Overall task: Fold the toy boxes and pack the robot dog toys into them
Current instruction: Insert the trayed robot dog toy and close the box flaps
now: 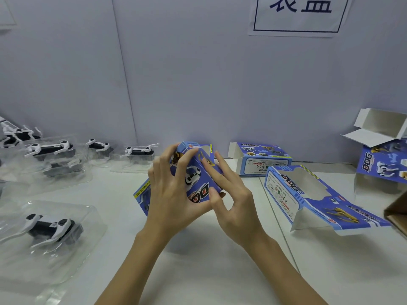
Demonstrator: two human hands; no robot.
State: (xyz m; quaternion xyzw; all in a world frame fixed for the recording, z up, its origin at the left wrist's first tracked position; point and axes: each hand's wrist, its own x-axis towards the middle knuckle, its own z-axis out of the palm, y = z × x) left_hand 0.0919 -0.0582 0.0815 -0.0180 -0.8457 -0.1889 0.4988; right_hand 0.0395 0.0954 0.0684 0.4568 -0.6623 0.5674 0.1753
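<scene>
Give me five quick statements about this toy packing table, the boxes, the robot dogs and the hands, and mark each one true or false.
1. Both hands hold the same blue toy box. True: the left hand and right hand grip the blue box between them.
2. The robot dog toys sit to the person's right. False: the robot dog toys lie on the left, in clear plastic trays.
3. A flattened box with a window cutout lies right of the hands. True.
4. A robot dog is already inside the held box. False: none shows inside it.
5. The paper sign lies on the table. False: it hangs on the wall.
</scene>
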